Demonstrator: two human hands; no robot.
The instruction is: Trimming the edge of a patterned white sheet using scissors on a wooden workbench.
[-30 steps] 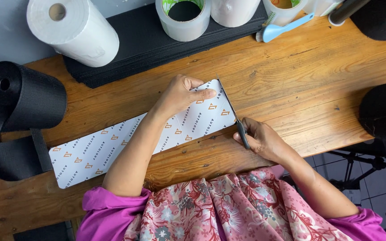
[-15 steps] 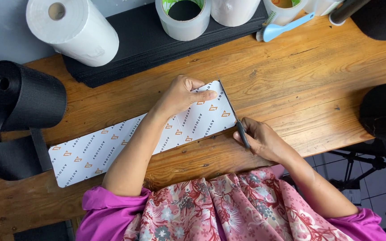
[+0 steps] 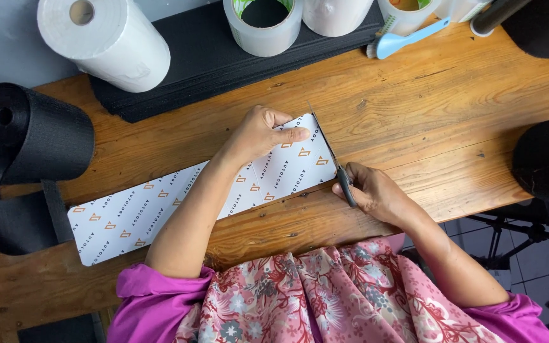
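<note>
Lying flat across the wooden table (image 3: 452, 95), a long white printed strip (image 3: 160, 206) with small orange marks is pinned near its right end by the left hand (image 3: 258, 133), whose fingers are spread and pressed together onto the paper. A pair of scissors (image 3: 335, 162) is gripped by the right hand (image 3: 376, 194), fingers closed around the dark handles, while the thin blades are laid along the strip's right edge, touching it. Along the far side of the table, a white paper roll (image 3: 106, 41), a clear tape roll (image 3: 263, 25) and a blue brush (image 3: 408, 39) are seen on or beside a black mat (image 3: 204, 63). A black webbing roll (image 3: 33, 133) is placed at the left edge.
</note>
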